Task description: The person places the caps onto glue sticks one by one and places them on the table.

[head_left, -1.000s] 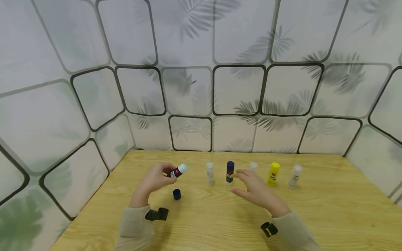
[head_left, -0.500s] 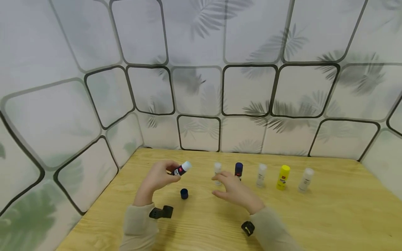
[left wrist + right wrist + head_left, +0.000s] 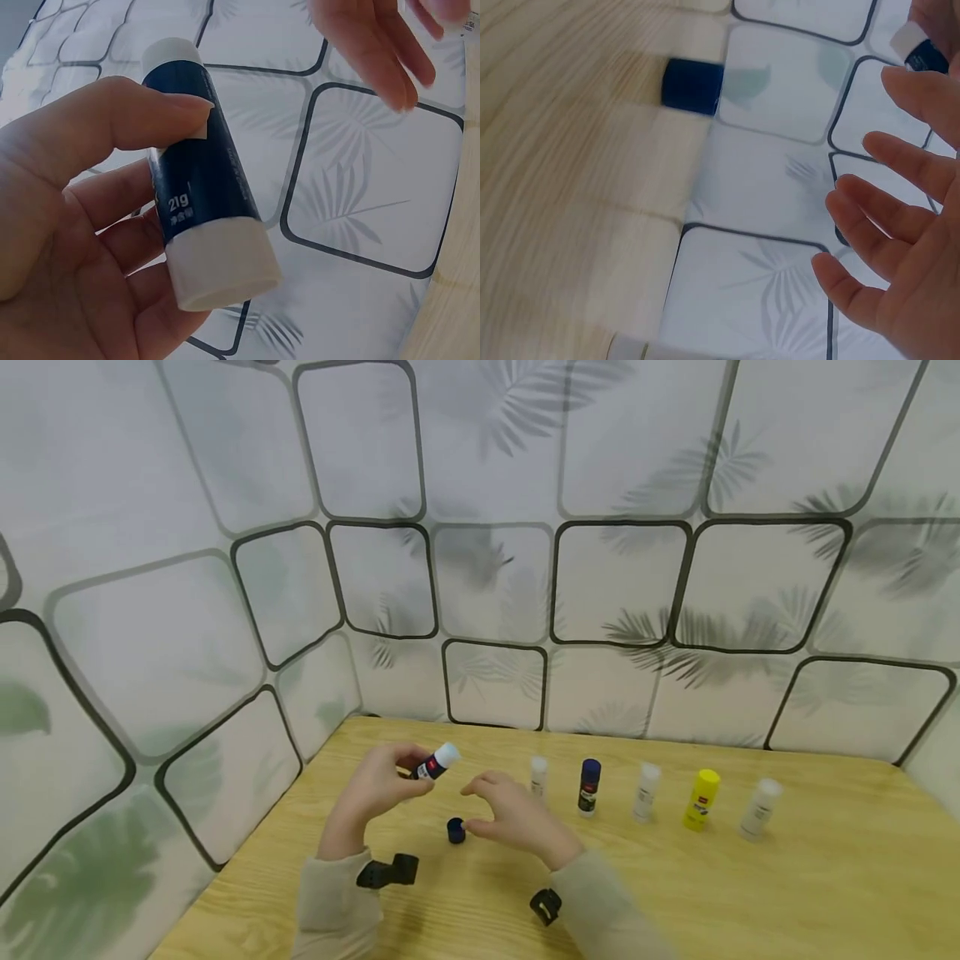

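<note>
My left hand (image 3: 375, 789) grips a dark blue and white glue stick (image 3: 199, 161) above the table, thumb across the label and fingers behind it. In the head view the stick is tilted, one white end up to the right. A dark blue cap (image 3: 456, 831) rests on the table between my hands. Close by it, my right hand (image 3: 517, 818) has its fingers extended and holds nothing. The right wrist view shows those fingers spread, apart from the cap (image 3: 692, 86).
Along the table (image 3: 675, 893) to the right stand a white glue stick (image 3: 538, 777), partly behind my right hand, a dark blue one (image 3: 589, 787), another white one (image 3: 646, 792), a yellow one (image 3: 701, 799) and a further white one (image 3: 761, 808). A patterned cloth backdrop (image 3: 495, 685) rises behind.
My right hand has moved left, from in front of the standing glue sticks to beside the cap. My left hand still holds its glue stick; the head view has turned right to left.
</note>
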The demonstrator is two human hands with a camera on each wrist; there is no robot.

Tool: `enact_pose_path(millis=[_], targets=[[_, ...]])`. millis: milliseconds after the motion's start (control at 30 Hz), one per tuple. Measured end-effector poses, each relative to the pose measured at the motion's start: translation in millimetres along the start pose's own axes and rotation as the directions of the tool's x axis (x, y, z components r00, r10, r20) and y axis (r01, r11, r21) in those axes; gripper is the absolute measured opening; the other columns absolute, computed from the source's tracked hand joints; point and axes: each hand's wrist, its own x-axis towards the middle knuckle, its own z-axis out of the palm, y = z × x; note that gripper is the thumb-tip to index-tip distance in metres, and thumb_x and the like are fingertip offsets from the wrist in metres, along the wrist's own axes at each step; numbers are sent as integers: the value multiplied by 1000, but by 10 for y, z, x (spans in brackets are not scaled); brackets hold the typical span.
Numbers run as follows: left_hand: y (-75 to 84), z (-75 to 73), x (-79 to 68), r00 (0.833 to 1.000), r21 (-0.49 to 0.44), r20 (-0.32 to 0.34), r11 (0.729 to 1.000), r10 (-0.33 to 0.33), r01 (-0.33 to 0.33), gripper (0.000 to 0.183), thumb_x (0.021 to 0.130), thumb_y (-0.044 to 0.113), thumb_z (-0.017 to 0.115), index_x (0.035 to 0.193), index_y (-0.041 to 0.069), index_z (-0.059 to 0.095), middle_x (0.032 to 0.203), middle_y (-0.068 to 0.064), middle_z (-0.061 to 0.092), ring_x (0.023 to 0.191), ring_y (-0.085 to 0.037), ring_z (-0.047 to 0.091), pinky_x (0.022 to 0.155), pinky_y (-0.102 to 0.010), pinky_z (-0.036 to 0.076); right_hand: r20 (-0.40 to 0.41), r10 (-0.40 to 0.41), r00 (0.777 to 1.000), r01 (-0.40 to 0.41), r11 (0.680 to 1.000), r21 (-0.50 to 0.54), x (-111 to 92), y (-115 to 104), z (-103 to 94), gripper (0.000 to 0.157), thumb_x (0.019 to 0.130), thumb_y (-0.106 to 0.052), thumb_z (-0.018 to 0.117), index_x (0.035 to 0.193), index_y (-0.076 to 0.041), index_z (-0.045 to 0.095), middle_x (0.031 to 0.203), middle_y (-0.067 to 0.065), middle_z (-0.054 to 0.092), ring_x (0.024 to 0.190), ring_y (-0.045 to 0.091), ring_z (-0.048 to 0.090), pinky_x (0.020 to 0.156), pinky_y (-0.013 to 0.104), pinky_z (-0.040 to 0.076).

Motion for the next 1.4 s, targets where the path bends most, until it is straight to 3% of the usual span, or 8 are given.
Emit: enact_pose_path(millis=[300, 500, 733, 967, 1233, 1400], targets=[[29, 6, -27, 991, 15, 36, 991, 130, -131, 25, 74, 3, 68, 99, 4, 64, 87, -2, 61, 81, -16, 56, 69, -29, 48, 53, -1, 999, 3, 999, -37, 160, -190, 129, 38, 81, -29, 64, 112, -7, 59, 110, 6, 54, 100, 19, 51, 81, 34, 43], [29, 7, -28, 982, -2, 64, 984, 177, -177, 23, 74, 2, 67, 97, 4, 64, 89, -3, 61, 82, -17, 56, 69, -28, 48, 107, 27, 994, -16, 995, -94, 174, -187, 223, 38, 79, -27, 67, 111, -7, 60, 109, 5, 55, 98, 19, 51, 79, 39, 43], [92, 20, -45, 979, -13, 83, 982, 189, -188, 23, 74, 1, 67, 97, 0, 63, 91, -7, 61, 83, -21, 57, 69, -30, 48, 204, 88, 975, -75, 995, -72, 155, -120, 309, 46, 81, -29, 64, 120, -7, 53, 116, 6, 52, 103, 21, 51, 83, 37, 43], [24, 23, -1, 973, 7, 87, 977, 212, -214, 22, 74, 2, 67, 96, 3, 64, 90, -3, 61, 82, -17, 57, 69, -28, 48, 251, 128, 959, -115, 991, -67, 148, -152, 331, 48, 82, -29, 63, 123, -8, 51, 121, 7, 49, 108, 23, 48, 86, 38, 41], [55, -9, -8, 974, 2, 101, 979, 202, -203, 22, 74, 3, 68, 96, 1, 64, 90, -4, 61, 83, -18, 56, 68, -29, 48, 261, 140, 955, -122, 989, -85, 165, -148, 341, 42, 81, -29, 64, 116, -8, 57, 104, 3, 53, 91, 16, 53, 77, 34, 45], [61, -3, -9, 973, -2, 110, 979, 205, -206, 23, 74, 4, 69, 97, 1, 64, 91, -5, 60, 83, -19, 56, 69, -31, 48, 262, 148, 954, -124, 986, -108, 161, -130, 331, 27, 78, -19, 67, 101, -6, 63, 88, 0, 52, 74, 10, 51, 68, 27, 45]])
